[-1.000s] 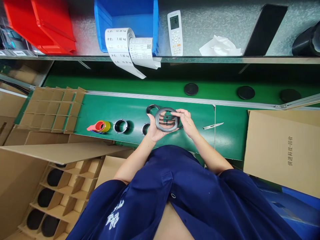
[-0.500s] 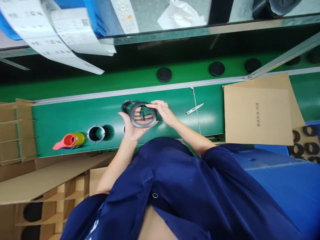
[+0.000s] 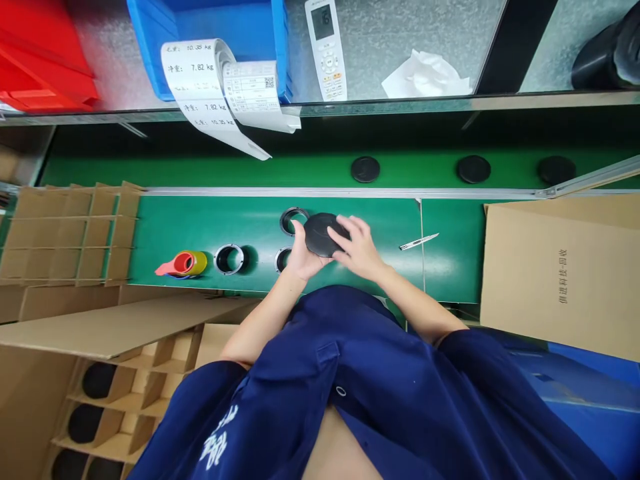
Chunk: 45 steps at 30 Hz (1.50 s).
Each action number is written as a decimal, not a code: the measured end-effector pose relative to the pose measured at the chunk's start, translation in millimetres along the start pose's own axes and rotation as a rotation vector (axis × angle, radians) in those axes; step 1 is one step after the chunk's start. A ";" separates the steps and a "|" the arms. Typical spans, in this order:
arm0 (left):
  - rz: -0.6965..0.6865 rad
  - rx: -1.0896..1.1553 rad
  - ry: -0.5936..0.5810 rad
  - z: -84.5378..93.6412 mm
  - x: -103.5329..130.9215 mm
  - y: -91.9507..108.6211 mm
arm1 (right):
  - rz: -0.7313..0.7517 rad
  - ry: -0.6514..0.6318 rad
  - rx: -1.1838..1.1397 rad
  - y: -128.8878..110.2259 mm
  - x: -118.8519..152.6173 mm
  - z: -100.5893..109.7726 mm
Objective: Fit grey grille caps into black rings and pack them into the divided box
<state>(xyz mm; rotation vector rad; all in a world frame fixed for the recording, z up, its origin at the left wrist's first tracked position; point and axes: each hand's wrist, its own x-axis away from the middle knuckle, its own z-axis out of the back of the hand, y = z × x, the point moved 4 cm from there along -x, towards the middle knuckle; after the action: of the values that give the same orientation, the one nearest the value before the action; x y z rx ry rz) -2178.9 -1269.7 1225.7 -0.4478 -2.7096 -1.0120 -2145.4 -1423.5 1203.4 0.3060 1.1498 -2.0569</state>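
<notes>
In front of my body, a black round cover (image 3: 320,235) is tilted with its flat face towards me. My left hand (image 3: 303,257) supports it from the left and below, thumb by its rim. The curled fingers of my right hand (image 3: 361,251) press on its right side. Behind my left hand a black ring (image 3: 285,222) lies on the green bench, and another ring (image 3: 278,261) is partly hidden by that hand. Farther left stand a third black ring (image 3: 219,260) and a yellow roll (image 3: 201,263) with a red piece (image 3: 167,267) at it.
A utility knife (image 3: 419,242) lies to the right, near a cardboard sheet (image 3: 530,267). Black discs (image 3: 365,169) sit along the back strip. Cardboard dividers (image 3: 95,233) and a compartment box (image 3: 113,427) are at left. Overhead, a shelf (image 3: 360,108) holds a remote (image 3: 327,53) and label roll (image 3: 200,87).
The round part showed an open ring with crossbars earlier; now its solid black face shows. My right hand has shifted on its right side. The camera view has moved left and levelled.
</notes>
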 end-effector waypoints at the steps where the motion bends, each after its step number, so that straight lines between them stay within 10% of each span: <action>1: 0.022 0.003 0.033 7.0 -2.3 -3.6 | 0.054 -0.075 0.070 0.4 3.8 -9.1; 8: 0.218 -0.140 0.178 50.6 -14.4 -40.5 | -0.101 -0.368 0.117 27.9 19.5 -60.8; 15: 0.132 -0.232 0.387 80.6 -11.3 -18.3 | -0.420 -0.239 0.501 84.8 -2.7 -58.3; 24: 0.143 -0.185 0.472 122.1 9.1 -8.7 | -0.254 -0.214 0.499 79.6 -28.2 -66.2; 31: 0.120 -0.117 0.496 126.0 -1.3 8.0 | -0.310 -0.166 0.354 114.0 -65.7 -62.1; 35: 0.106 -0.098 0.500 123.6 -10.8 21.6 | -0.940 0.383 0.023 184.2 -149.3 15.3; 38: 0.110 -0.115 0.524 120.4 -16.4 29.8 | -1.163 0.459 -0.198 216.6 -205.5 48.7; 41: 0.073 -0.115 0.531 114.8 -23.4 37.3 | -1.166 0.378 -0.411 215.7 -230.1 38.1; 45: -0.053 0.002 0.464 99.0 -40.6 47.2 | -1.157 0.221 -0.708 162.1 -198.1 -29.5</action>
<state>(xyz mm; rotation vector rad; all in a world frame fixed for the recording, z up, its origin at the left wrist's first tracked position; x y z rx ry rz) -2133.7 -1178.4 1168.5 -0.1183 -2.3152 -0.9823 -1897.9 -1353.6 1188.7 -0.6511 2.4713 -2.2968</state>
